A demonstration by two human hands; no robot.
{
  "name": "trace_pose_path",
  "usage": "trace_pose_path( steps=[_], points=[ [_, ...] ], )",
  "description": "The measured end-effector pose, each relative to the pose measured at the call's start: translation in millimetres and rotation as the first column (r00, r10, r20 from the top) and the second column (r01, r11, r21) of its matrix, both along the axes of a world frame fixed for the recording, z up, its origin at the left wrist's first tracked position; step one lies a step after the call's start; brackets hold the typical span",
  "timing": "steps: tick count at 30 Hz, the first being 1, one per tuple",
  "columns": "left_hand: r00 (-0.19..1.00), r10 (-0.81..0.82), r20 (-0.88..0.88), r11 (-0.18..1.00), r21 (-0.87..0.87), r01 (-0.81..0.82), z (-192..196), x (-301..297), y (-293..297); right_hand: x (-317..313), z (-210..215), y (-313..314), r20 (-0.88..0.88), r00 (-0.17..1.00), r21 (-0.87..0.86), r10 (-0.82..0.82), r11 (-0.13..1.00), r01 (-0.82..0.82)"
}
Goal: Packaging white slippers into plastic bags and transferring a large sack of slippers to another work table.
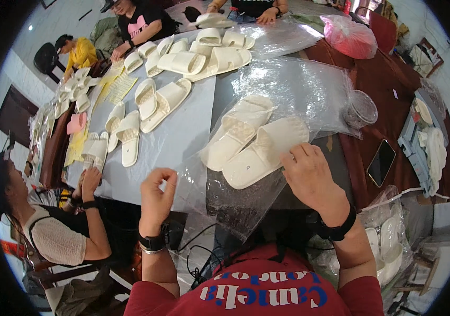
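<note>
In the head view, a pair of cream slippers (259, 150) lies in a clear bag (246, 213) ahead of and between the hands. The left hand (156, 203) is curled, thumb near the fingertips; the right hand (312, 176) bends its fingers against the bagged pair's near-right edge. I cannot tell whether either pinches film. Beyond the left hand, the grey table cover (175, 145) carries loose slippers (183, 62), and a seated co-worker (59, 234) is further left. Right of the right hand, brown cloth (356, 145) bears a phone (381, 162); beyond that hand stand a clear tub (361, 109) and, farther, a pink bag (350, 37).
</note>
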State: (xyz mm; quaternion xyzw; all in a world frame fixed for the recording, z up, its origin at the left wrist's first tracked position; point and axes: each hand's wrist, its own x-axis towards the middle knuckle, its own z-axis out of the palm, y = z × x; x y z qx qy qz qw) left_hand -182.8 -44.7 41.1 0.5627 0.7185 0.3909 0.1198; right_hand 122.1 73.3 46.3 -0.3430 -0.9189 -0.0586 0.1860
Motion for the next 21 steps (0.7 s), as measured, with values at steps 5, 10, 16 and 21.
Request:
trace_pose_path(
  steps=[5, 10, 16, 21],
  points=[
    [0.989, -0.118, -0.085, 0.915, 0.378, 0.141, 16, 25, 26, -20, -9, -26, 0.052, 0.995, -0.067, 0.09, 0.994, -0.086],
    [0.849, -0.361, -0.386, 0.929, -0.067, 0.364, -28, 34, 55, -26, -29, -52, 0.066, 0.937, -0.319, 0.344, 0.897, -0.307],
    [0.758, -0.54, -0.366, 0.822, -0.421, 0.382, -62, 35, 18, -4, -57, -63, 0.183, 0.913, -0.346, 0.364, 0.893, -0.287],
    [0.718, -0.598, -0.358, 0.785, -0.445, 0.431, -58, 20, 2, 7, -62, -52, -0.083, 0.932, -0.261, 0.354, 0.895, -0.363]
  ],
)
